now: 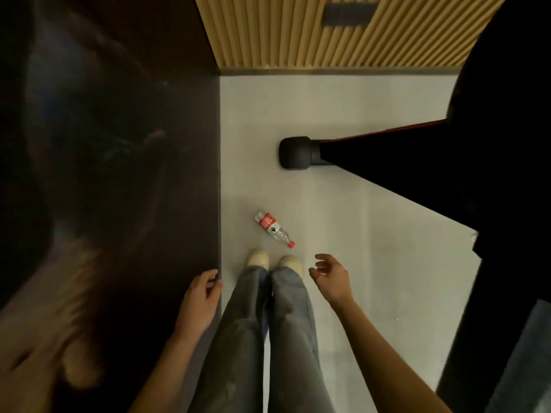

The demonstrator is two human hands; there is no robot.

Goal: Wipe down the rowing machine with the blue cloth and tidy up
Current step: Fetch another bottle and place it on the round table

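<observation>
Both arms extended downward — left grip (pixel 199 298) loosely curled, back up; right grip (pixel 330 278) relaxed, fingers slightly spread.

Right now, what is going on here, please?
A person stands on the pale floor, looking down at their own shoes. A plastic bottle with a red label lies on its side just ahead of the shoes. Neither hand holds anything: the left hand is by the edge of the dark panel, and the right hand is open, held out near the bottle. The black foot of a dark machine rests further ahead. No blue cloth shows.
</observation>
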